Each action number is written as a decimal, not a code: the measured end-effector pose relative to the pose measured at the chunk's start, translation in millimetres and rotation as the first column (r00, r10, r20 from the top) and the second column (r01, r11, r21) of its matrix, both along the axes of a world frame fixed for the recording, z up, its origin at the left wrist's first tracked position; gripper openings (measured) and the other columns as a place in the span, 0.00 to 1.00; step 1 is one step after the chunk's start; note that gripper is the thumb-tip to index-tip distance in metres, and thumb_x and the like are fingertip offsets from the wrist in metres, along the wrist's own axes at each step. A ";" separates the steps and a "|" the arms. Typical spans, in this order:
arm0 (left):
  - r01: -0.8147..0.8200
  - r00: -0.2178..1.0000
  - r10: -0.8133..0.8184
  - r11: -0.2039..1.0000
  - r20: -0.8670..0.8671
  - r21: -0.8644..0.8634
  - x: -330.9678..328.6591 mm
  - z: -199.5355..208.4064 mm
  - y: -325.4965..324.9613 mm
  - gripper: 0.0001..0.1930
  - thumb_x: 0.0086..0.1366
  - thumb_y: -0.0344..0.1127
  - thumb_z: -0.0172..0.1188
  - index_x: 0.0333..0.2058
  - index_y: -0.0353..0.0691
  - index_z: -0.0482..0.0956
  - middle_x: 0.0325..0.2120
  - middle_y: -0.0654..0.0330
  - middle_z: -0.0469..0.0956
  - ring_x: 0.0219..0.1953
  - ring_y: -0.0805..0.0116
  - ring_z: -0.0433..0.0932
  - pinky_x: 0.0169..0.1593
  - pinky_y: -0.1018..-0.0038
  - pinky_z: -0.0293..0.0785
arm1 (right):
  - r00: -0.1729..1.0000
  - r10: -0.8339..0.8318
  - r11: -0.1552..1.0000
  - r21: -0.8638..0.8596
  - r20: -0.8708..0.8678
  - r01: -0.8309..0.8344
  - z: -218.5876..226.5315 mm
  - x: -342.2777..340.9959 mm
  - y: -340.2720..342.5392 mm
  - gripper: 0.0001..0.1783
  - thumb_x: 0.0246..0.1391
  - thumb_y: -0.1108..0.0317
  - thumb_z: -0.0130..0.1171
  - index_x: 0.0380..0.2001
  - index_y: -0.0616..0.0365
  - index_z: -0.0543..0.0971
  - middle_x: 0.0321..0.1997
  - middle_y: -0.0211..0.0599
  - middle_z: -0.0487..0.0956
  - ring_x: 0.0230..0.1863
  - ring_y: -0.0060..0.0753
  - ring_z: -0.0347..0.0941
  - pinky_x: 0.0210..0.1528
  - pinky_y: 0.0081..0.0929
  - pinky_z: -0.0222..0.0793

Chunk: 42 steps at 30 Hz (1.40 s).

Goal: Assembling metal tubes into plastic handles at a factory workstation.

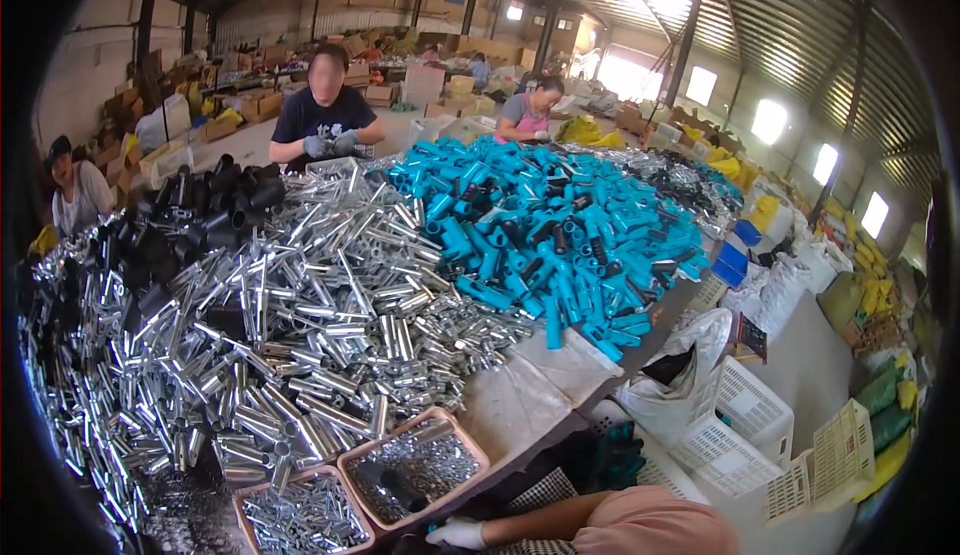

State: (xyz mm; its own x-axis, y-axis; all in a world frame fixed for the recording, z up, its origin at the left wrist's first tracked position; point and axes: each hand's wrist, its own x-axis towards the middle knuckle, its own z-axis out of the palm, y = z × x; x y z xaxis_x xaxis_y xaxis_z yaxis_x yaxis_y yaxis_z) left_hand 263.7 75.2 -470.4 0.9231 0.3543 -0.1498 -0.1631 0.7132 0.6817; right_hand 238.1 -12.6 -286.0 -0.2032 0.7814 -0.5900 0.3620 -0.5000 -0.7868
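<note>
The right hand [457,533], in a pale glove, is at the lower edge of the view, near the right tray [470,442]; how far its fingers are spread, and whether they hold anything, I cannot tell. The left hand is out of view. A black tube [392,485] lies aslant on small bits [425,455] in that tray, at the near edge of the worktop [555,428]. It looks light, stiff and smooth, hardly fragile; its middle seems the best hold. The metal tubes [330,335] heaped behind probably weigh more and slip easily. A pale sheet [530,380] covers the worktop's near edge beside the teal parts [560,225]. Two co-workers face across from the far edge; white crates [752,405] and sacks [795,285] stand right, under a ribbed roof [780,25].
</note>
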 end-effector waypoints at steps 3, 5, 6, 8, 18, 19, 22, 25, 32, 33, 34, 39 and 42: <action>-0.110 0.994 0.111 0.992 -0.001 0.059 -35.0 1.0 -11.9 0.20 0.72 0.46 0.47 0.55 0.46 0.79 0.53 0.62 0.79 0.49 0.75 0.77 0.50 0.72 0.74 | 0.959 -0.285 0.945 0.170 0.002 0.280 -34.9 -29.2 1.4 0.19 0.50 0.49 0.65 0.27 0.57 0.83 0.25 0.30 0.81 0.28 0.29 0.74 0.31 0.31 0.68; -0.264 0.963 0.266 0.962 -0.028 0.074 -85.2 -4.9 -25.7 0.20 0.72 0.46 0.47 0.55 0.46 0.79 0.53 0.62 0.79 0.49 0.75 0.77 0.50 0.72 0.74 | 0.966 -0.257 0.963 -0.087 -0.001 0.256 -34.2 -32.0 10.8 0.23 0.51 0.50 0.65 0.35 0.62 0.85 0.33 0.37 0.84 0.31 0.31 0.77 0.36 0.30 0.73; -0.383 0.920 0.387 0.921 -0.053 0.070 -119.4 -15.2 -37.2 0.20 0.72 0.47 0.47 0.55 0.46 0.79 0.52 0.62 0.79 0.49 0.75 0.77 0.50 0.72 0.74 | 0.955 -0.293 0.950 -0.129 -0.055 0.284 -19.5 -34.1 8.4 0.24 0.51 0.50 0.66 0.40 0.61 0.85 0.35 0.37 0.84 0.33 0.29 0.78 0.37 0.28 0.73; -0.160 0.985 0.167 0.785 -0.045 -0.598 -178.4 -36.4 -54.3 0.18 0.66 0.49 0.53 0.46 0.49 0.82 0.48 0.60 0.82 0.44 0.70 0.80 0.48 0.64 0.76 | 0.924 -0.356 0.910 -0.279 -0.140 0.308 12.4 -45.7 5.4 0.22 0.56 0.48 0.61 0.39 0.57 0.84 0.35 0.33 0.83 0.32 0.28 0.77 0.36 0.29 0.73; -0.625 0.676 0.301 0.717 -0.672 -0.308 -171.6 70.0 -105.1 0.19 0.72 0.52 0.49 0.41 0.45 0.83 0.39 0.63 0.84 0.40 0.64 0.80 0.49 0.65 0.74 | 0.743 -0.575 0.802 -0.413 -0.341 0.432 -114.4 -26.4 10.7 0.10 0.53 0.61 0.64 0.33 0.55 0.79 0.33 0.38 0.79 0.33 0.41 0.77 0.39 0.40 0.75; -0.604 0.677 0.281 0.740 -0.680 -0.296 -172.3 67.6 -101.6 0.20 0.73 0.52 0.48 0.43 0.45 0.83 0.41 0.63 0.84 0.43 0.64 0.79 0.51 0.66 0.73 | 0.756 -0.569 0.805 -0.406 -0.324 0.432 -132.1 -22.1 14.1 0.11 0.53 0.60 0.65 0.33 0.54 0.79 0.32 0.37 0.79 0.33 0.42 0.77 0.39 0.41 0.75; -0.546 0.739 0.244 0.763 -0.628 -0.345 -166.4 71.1 -101.8 0.22 0.71 0.54 0.49 0.47 0.44 0.83 0.49 0.61 0.82 0.51 0.62 0.79 0.58 0.68 0.70 | 0.756 -0.592 0.788 -0.396 -0.277 0.472 -135.0 -13.2 11.5 0.12 0.53 0.59 0.64 0.33 0.55 0.78 0.33 0.39 0.79 0.34 0.44 0.77 0.41 0.42 0.75; -0.479 0.633 0.255 0.871 -0.731 -0.111 -159.7 76.8 -95.5 0.24 0.70 0.56 0.50 0.46 0.42 0.83 0.49 0.58 0.82 0.51 0.60 0.79 0.58 0.67 0.70 | 0.796 -0.563 0.810 -0.337 -0.222 0.480 -132.4 -4.9 9.9 0.14 0.55 0.56 0.63 0.33 0.56 0.78 0.35 0.40 0.79 0.36 0.46 0.77 0.43 0.46 0.75; -0.182 0.413 0.345 0.938 -0.843 0.295 -158.5 86.6 -78.4 0.26 0.67 0.58 0.52 0.44 0.40 0.84 0.47 0.54 0.82 0.50 0.57 0.80 0.57 0.66 0.71 | 0.818 -0.560 0.782 -0.409 -0.132 0.470 -132.5 -7.5 16.5 0.17 0.57 0.55 0.59 0.37 0.59 0.80 0.38 0.43 0.82 0.38 0.45 0.78 0.47 0.44 0.74; -0.151 0.405 0.362 0.932 -0.840 0.329 -146.8 86.7 -68.7 0.26 0.67 0.57 0.52 0.44 0.40 0.84 0.47 0.53 0.82 0.49 0.57 0.80 0.56 0.66 0.71 | 0.837 -0.535 0.795 -0.403 -0.114 0.453 -134.6 -9.5 21.7 0.17 0.57 0.54 0.58 0.37 0.59 0.80 0.38 0.43 0.82 0.38 0.45 0.77 0.46 0.43 0.74; -0.119 0.398 0.378 0.925 -0.836 0.361 -133.2 86.1 -68.0 0.25 0.67 0.57 0.52 0.44 0.40 0.84 0.47 0.53 0.82 0.49 0.57 0.80 0.56 0.66 0.71 | 0.855 -0.510 0.807 -0.399 -0.096 0.436 -137.1 -11.9 27.5 0.18 0.58 0.53 0.58 0.37 0.58 0.80 0.38 0.42 0.82 0.37 0.45 0.77 0.46 0.43 0.74; 0.097 0.404 0.410 0.869 -0.817 0.484 -97.8 92.2 -35.9 0.23 0.66 0.54 0.52 0.42 0.40 0.84 0.45 0.52 0.82 0.47 0.55 0.81 0.54 0.65 0.73 | 0.898 -0.441 0.821 -0.399 0.011 0.408 -169.5 -7.4 43.9 0.24 0.63 0.48 0.51 0.42 0.61 0.80 0.41 0.44 0.84 0.42 0.48 0.77 0.50 0.41 0.74; 0.225 0.400 0.446 0.799 -0.801 0.558 -65.0 80.3 -19.6 0.22 0.65 0.52 0.53 0.41 0.40 0.84 0.43 0.51 0.83 0.46 0.54 0.81 0.53 0.64 0.74 | 0.889 -0.447 0.809 -0.471 -0.103 0.352 -188.1 -10.8 49.0 0.24 0.63 0.49 0.51 0.41 0.61 0.80 0.41 0.44 0.84 0.42 0.48 0.77 0.50 0.41 0.74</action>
